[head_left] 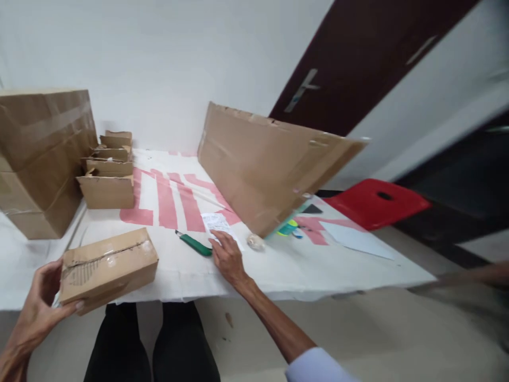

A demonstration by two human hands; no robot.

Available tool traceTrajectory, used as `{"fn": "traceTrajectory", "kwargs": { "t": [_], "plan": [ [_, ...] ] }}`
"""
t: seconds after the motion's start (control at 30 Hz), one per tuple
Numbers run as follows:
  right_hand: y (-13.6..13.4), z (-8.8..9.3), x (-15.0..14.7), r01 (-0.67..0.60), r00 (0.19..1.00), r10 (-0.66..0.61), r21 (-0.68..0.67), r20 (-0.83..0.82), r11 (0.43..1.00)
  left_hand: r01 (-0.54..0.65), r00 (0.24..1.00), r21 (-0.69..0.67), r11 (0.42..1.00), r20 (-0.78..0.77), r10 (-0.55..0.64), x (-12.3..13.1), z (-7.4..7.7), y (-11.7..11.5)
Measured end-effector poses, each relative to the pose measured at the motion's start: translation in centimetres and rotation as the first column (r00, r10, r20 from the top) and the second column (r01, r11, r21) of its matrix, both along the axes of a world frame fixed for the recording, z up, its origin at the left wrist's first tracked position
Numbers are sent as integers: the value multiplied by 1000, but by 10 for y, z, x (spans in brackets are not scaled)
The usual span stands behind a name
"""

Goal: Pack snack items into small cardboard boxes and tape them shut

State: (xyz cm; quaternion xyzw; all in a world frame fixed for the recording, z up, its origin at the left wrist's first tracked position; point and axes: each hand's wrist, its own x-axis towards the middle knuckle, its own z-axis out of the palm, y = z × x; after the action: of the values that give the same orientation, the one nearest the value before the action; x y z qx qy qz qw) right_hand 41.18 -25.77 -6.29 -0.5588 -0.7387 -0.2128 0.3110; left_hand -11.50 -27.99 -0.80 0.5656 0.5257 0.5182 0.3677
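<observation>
At the table's front left, my left hand grips the end of a small taped cardboard box, thumb on the near side and fingers behind. The box sits tilted by the front edge, with dark marks on its top. My right hand reaches over the middle of the table, its fingers outstretched on a printed paper slip. Just left of it lies a green utility knife, blade tip out. The knife's rear end is close to my thumb; whether they touch I cannot tell.
Large cartons and several small open boxes stand at the left. A big cardboard box leans centrally, beside a tape roll. White sheets lie right, near a red stool. A blurred person's arm shows far right.
</observation>
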Motion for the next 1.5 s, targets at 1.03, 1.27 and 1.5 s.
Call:
{"fn": "traceTrajectory", "kwargs": {
  "t": [1.03,1.27,1.5],
  "plan": [
    [-23,96,-137,-525,796,449,-94,-406,846,239,971,-31,971,38,-238,39,15,-5],
    [-22,102,-138,-529,771,369,-199,-519,825,248,965,-20,969,-87,-249,41,28,-8],
    [-13,75,-114,-427,802,283,-173,-525,887,292,931,-12,956,-224,-287,38,36,-5]
  ]
}}
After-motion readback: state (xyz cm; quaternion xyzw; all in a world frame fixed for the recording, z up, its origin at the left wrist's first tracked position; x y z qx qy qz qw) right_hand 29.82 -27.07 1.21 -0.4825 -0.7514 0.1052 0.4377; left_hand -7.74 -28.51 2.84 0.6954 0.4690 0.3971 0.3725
